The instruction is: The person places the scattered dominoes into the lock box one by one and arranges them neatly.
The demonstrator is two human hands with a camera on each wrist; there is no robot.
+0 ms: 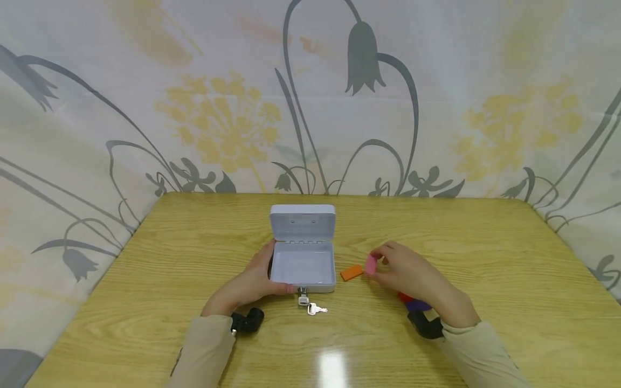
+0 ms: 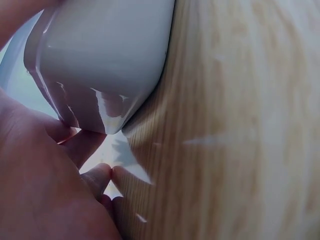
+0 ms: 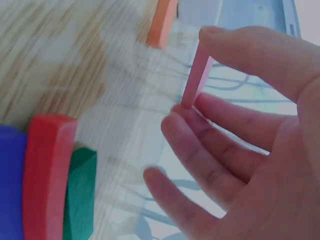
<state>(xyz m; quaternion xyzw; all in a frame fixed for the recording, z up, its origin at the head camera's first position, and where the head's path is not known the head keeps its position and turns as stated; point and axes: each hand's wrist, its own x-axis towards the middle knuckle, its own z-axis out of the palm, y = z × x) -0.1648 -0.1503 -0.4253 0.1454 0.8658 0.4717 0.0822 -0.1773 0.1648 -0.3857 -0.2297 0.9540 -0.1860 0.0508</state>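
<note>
A small white metal cash box (image 1: 303, 264) stands on the table with its lid (image 1: 303, 222) raised and its inside bare. My left hand (image 1: 248, 284) grips the box at its left side, thumb along the front edge; in the left wrist view fingers reach round a box corner (image 2: 100, 75). Between thumb and fingers, my right hand (image 1: 411, 272) pinches a pink block (image 1: 371, 265) by its ends, to the right of the box. An orange block (image 1: 351, 272) lies between the box and that hand. From the front lock (image 1: 303, 297) hangs a key (image 1: 317, 309).
Beneath the right forearm, partly covered, are a red block (image 3: 49, 175) and a blue-purple block (image 3: 11, 185). A green block (image 3: 81, 192) lies beside the red one. Behind the wooden table (image 1: 218, 221) hangs a flower-patterned cloth (image 1: 310, 108).
</note>
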